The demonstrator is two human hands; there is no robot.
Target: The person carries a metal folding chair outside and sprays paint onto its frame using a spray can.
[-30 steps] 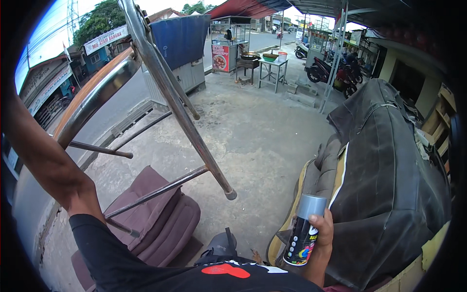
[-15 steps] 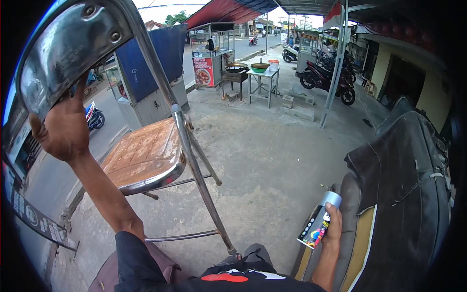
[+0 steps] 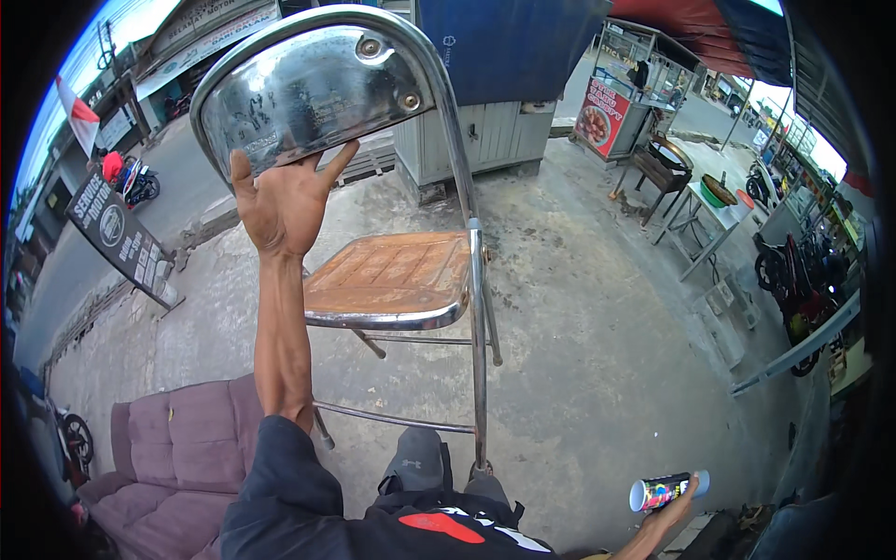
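Two bare hands in use. L hand (image 3: 283, 217) is at bottom edge of the chrome backrest (image 3: 313, 103), palm to cam, thumb & one finger spread wide; other fingers out of sight behind the panel, so can't tell if they grip. Backrest is part of a metal-frame chair (image 3: 480, 373), approx. centre, w/ worn brown seat (image 3: 387, 277). R hand (image 3: 689, 496) is wrapped round a spray can (image 3: 661, 492), lower R, held sideways, base to L, pale cap to R, well apart from chair. Purple sofa (image 3: 191, 439) lower L, near L arm. Beyond chair: grey metal cabinet (image 3: 485, 138) w/ blue tarp (image 3: 504, 47) above. Upper R: food cart (image 3: 607, 117), then small table (image 3: 735, 211) w/ green basin (image 3: 712, 195) on top. Upper L: dark signboard (image 3: 121, 241) near road.
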